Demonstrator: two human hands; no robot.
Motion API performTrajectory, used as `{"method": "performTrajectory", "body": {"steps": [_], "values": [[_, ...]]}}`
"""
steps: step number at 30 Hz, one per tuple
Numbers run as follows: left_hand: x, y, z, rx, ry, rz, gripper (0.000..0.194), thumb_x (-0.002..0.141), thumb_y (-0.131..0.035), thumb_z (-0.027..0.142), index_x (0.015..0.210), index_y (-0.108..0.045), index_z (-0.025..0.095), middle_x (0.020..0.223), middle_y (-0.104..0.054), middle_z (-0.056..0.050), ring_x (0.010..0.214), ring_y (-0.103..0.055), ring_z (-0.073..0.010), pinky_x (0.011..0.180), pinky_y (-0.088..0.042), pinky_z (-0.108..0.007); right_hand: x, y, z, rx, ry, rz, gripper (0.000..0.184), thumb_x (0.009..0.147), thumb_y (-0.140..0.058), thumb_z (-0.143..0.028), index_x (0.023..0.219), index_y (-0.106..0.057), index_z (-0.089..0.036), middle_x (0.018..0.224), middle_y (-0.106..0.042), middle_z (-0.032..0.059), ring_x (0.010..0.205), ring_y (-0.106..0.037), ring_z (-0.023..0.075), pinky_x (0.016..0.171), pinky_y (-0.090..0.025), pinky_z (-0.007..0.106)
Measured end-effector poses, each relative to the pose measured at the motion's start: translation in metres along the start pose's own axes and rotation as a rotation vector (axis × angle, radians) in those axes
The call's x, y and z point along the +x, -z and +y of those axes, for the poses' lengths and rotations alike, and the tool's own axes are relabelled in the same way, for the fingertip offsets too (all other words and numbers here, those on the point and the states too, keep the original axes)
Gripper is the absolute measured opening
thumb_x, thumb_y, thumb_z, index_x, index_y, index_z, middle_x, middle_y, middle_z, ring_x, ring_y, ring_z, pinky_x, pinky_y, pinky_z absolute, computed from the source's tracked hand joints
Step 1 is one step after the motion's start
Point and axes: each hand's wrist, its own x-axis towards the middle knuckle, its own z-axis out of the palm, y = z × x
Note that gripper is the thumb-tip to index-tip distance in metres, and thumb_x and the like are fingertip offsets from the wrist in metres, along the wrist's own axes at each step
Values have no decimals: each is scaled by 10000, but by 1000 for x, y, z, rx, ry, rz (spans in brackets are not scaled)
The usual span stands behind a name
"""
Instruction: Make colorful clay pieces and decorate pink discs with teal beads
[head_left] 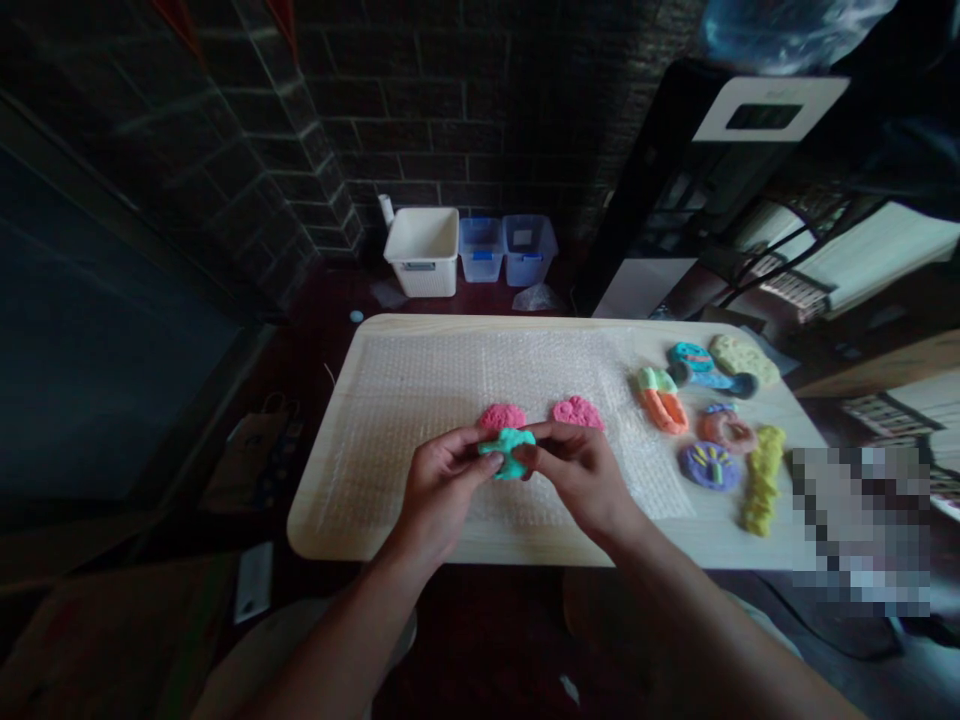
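Observation:
A lump of turquoise modelling clay (507, 453) is pinched between both hands above the near middle of the table. My left hand (448, 482) grips its left side, thumb on the near face. On the right side, my right hand (581, 472) presses it with thumb and fingers. Just beyond the hands, a pink clay piece (502, 415) with a bumpy surface lies on the bubble wrap (420, 400). Another pink clay piece (577, 411) rests further right, partly covered by my right hand.
Several clay shapes lie at the table's right: an orange and green piece (664, 400), a purple disc (709, 466), a yellow strip (764, 480) and a blue bar (712, 379). Behind the table stand a white bin (422, 253), blue tubs (529, 250) and a water dispenser (652, 190).

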Motion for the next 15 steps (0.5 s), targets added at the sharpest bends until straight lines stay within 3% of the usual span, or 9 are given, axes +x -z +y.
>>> {"method": "performTrajectory", "body": {"steps": [4,6,10,13,15], "values": [[1,0,2,-101,34,-28,349,700,-896,149,1030,-781,157,968,-796,-77,852,-714,-165,779,-557,-261,5,4,-2,242,-177,-13,146,752,-869,-305,755,-805,-173,727,-754,38,631,-666,138,607,-571,264],[0,0,5,-143,69,-68,382,701,-888,130,1060,-765,173,997,-786,-68,867,-710,-160,777,-555,-254,4,6,-2,255,-202,-21,162,772,-865,-315,807,-800,-171,760,-758,39,640,-677,136,595,-574,253],[0,-1,8,-21,84,-130,316,793,-845,222,1095,-764,177,1113,-768,-91,948,-705,-178,808,-553,-262,-1,6,0,-12,18,-50,283,845,-845,-317,1085,-753,-198,871,-769,37,744,-721,161,667,-594,285],[1,1,5,126,56,-117,301,823,-847,322,1065,-784,154,1064,-784,-108,924,-713,-188,808,-550,-268,-5,4,3,-262,148,-103,291,916,-782,-308,1170,-705,-189,984,-775,79,849,-744,195,754,-609,336],[1,3,1,149,25,-89,306,821,-854,338,1055,-793,149,1026,-795,-105,913,-721,-194,823,-552,-278,-6,2,3,-383,219,-71,314,931,-758,-305,1210,-679,-184,1040,-759,99,860,-732,199,752,-612,346]]}}
